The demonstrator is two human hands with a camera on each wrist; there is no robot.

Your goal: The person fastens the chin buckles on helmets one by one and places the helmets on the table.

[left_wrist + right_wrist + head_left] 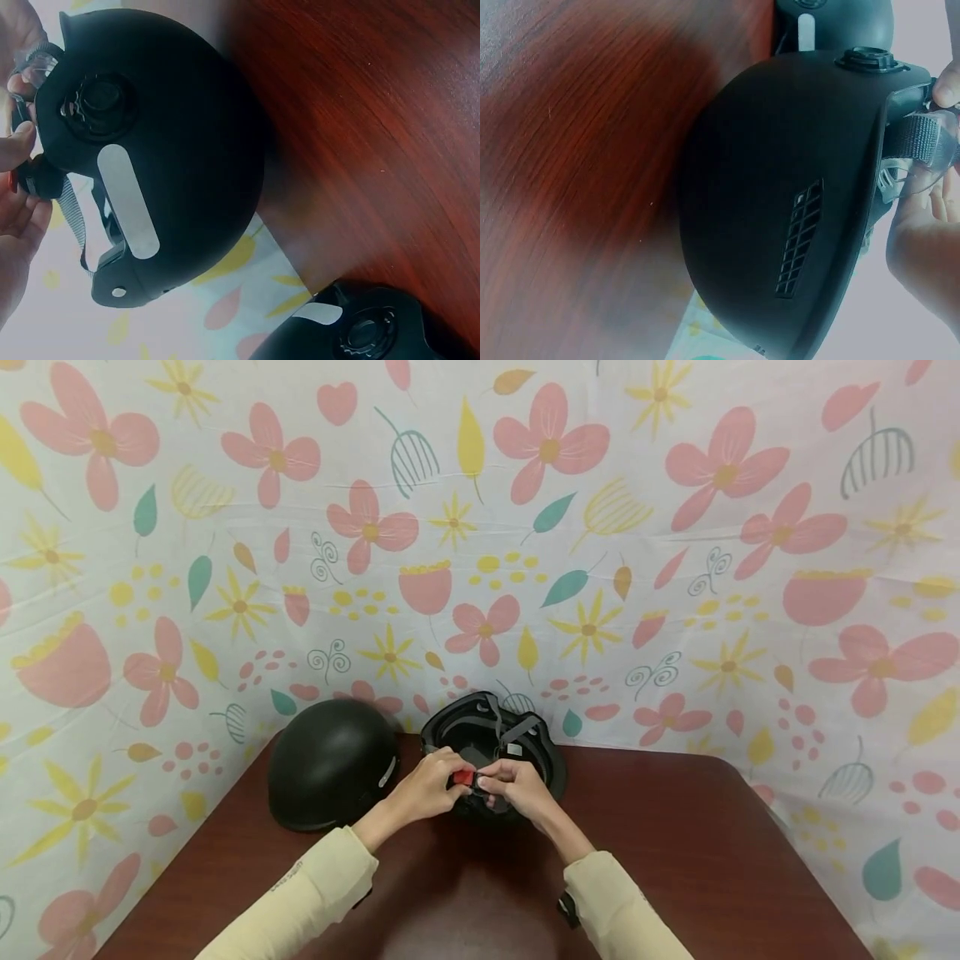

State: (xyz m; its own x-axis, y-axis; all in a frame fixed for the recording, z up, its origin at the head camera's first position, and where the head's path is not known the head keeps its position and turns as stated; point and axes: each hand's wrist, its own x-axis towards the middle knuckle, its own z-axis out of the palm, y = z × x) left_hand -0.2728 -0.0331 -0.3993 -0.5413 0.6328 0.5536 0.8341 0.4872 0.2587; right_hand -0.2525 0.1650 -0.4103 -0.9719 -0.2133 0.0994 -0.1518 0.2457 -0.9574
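Note:
A black helmet (557, 764) lies upside down on the table, its padded inside and grey straps (525, 727) facing up. Above its near rim, my left hand (426, 787) pinches the red part of a chin-strap buckle (463, 777). My right hand (522, 787) pinches the black side of that buckle, close against the left fingertips. Whether the buckle's halves are joined cannot be made out. In the right wrist view, a dark webbing strap (913, 140) runs from the helmet shell (757, 187) toward the fingers. The left wrist view shows a round dial (101, 97) on the shell.
A second black helmet (330, 768) sits dome up on the left of the dark red-brown table (675, 852), close beside the first. A flower-patterned cloth (480, 543) hangs behind the table and along both sides.

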